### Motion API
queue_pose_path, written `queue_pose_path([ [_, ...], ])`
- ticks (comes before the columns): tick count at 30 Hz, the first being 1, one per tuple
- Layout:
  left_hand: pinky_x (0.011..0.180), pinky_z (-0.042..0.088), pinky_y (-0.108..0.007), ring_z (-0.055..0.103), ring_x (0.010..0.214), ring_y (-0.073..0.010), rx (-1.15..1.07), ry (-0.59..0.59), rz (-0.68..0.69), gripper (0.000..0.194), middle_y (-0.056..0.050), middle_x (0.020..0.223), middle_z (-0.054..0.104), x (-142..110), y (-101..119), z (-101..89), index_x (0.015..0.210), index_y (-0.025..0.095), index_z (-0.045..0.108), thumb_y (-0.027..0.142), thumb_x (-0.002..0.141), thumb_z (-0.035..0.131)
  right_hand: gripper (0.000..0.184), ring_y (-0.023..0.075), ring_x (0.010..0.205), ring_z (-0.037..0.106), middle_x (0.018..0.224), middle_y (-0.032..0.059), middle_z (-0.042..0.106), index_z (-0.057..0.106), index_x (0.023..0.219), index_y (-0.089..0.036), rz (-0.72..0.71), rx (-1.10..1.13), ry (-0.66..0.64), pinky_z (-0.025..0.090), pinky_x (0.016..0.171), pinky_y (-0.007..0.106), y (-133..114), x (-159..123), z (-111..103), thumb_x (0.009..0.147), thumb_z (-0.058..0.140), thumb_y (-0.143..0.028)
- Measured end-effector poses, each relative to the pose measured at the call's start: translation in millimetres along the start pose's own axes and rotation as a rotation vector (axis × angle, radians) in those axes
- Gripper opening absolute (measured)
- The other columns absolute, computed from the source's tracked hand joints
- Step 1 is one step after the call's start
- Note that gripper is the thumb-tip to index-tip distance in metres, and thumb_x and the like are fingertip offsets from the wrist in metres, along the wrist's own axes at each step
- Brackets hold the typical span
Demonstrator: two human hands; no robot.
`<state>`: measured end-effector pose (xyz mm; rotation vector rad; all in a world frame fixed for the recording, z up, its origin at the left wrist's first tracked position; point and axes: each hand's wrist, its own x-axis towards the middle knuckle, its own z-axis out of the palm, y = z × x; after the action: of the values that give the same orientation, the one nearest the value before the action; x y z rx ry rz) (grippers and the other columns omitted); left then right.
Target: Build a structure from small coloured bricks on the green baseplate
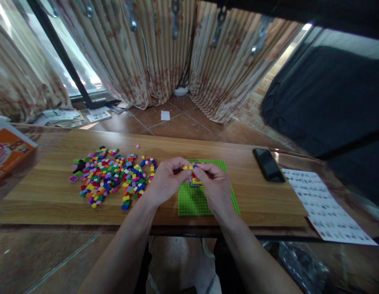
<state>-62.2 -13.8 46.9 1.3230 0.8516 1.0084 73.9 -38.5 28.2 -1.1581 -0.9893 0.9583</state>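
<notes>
Both my hands meet over a green studded baseplate (193,200) on a wooden board (54,192). My left hand (167,179) and my right hand (215,185) pinch small yellow bricks (188,167) between their fingertips, with a bit of blue showing at the right fingers. Under the fingers a small patch of coloured bricks (196,181) sits on the plate. A spread pile of many small coloured bricks (111,175) lies to the left of my left hand.
A black phone (268,164) lies on the board at the right. A printed sheet (326,208) hangs over the right edge. An orange box (7,152) stands at the far left. Curtains (164,53), papers and tiled floor lie beyond.
</notes>
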Motion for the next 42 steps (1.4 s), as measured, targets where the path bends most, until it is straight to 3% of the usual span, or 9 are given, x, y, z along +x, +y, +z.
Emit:
queue_pose_path([
  [6,0.061,0.046,-0.026,0.057,0.061,-0.0128,0.040,-0.048,0.012,0.019,-0.001,0.067,0.062,6,-6,16.4,0.086,0.015,0.064,0.033,0.082,0.064,0.014,0.0142,0.062,0.065,0.071,-0.0007,0.072,0.071,0.077,-0.021,0.004,0.078,-0.025,0.054,0.062,0.029,-5,5,-16,0.068,0.077,-0.031],
  [14,0.058,0.037,-0.024,0.050,0.059,-0.0123,0.547,-0.074,0.112,0.018,0.002,0.063,0.058,4,3,26.0,0.074,0.018,0.064,0.025,0.085,0.052,0.011,0.0144,0.067,0.063,0.074,0.0013,0.070,0.068,0.080,-0.019,-0.189,-0.390,-0.105,0.050,0.064,0.028,-16,9,-45,0.082,0.063,-0.029],
  [16,0.056,0.035,-0.023,0.049,0.056,-0.0121,0.559,0.004,0.126,0.018,0.002,0.060,0.056,7,1,19.6,0.076,0.019,0.064,0.026,0.085,0.051,0.011,0.0144,0.067,0.062,0.074,0.0013,0.069,0.068,0.080,-0.019,-0.214,-0.403,-0.071,0.050,0.065,0.028,-17,16,-57,0.081,0.064,-0.029],
  [20,0.053,0.036,-0.023,0.051,0.053,-0.0122,0.459,0.397,0.120,0.012,0.003,0.058,0.056,18,-5,-3.4,0.078,0.019,0.063,0.028,0.081,0.056,0.015,0.0154,0.069,0.063,0.075,0.0022,0.071,0.071,0.081,-0.018,-0.159,-0.453,-0.055,0.050,0.067,0.031,-15,29,-82,0.079,0.065,-0.032],
  [23,0.051,0.035,-0.023,0.050,0.050,-0.0122,0.391,0.500,0.062,0.009,0.002,0.058,0.057,23,-10,-12.4,0.073,0.019,0.063,0.027,0.076,0.059,0.016,0.0169,0.072,0.065,0.078,0.0034,0.073,0.072,0.082,-0.018,-0.116,-0.537,-0.146,0.051,0.069,0.032,-11,29,-90,0.080,0.064,-0.033],
  [26,0.054,0.036,-0.024,0.052,0.054,-0.0137,0.477,0.422,0.057,0.011,0.001,0.059,0.059,21,-14,-6.3,0.073,0.018,0.064,0.028,0.077,0.059,0.016,0.0179,0.075,0.067,0.081,0.0037,0.074,0.074,0.085,-0.020,-0.156,-0.641,-0.243,0.051,0.071,0.032,-9,24,-88,0.085,0.061,-0.029],
  [30,0.059,0.037,-0.025,0.055,0.060,-0.0154,0.653,0.291,0.053,0.017,0.000,0.060,0.060,17,-13,7.1,0.072,0.018,0.064,0.027,0.082,0.053,0.015,0.0186,0.078,0.067,0.084,0.0040,0.073,0.074,0.087,-0.022,-0.280,-0.807,-0.274,0.051,0.074,0.033,-10,21,-86,0.087,0.059,-0.022],
  [42,0.059,0.038,-0.025,0.055,0.063,-0.0164,0.656,0.293,0.035,0.017,-0.001,0.062,0.062,17,-14,5.6,0.074,0.018,0.065,0.028,0.082,0.053,0.016,0.0190,0.081,0.068,0.089,0.0038,0.073,0.074,0.093,-0.023,-0.380,-0.902,-0.325,0.052,0.076,0.033,-9,18,-81,0.087,0.060,-0.017],
])
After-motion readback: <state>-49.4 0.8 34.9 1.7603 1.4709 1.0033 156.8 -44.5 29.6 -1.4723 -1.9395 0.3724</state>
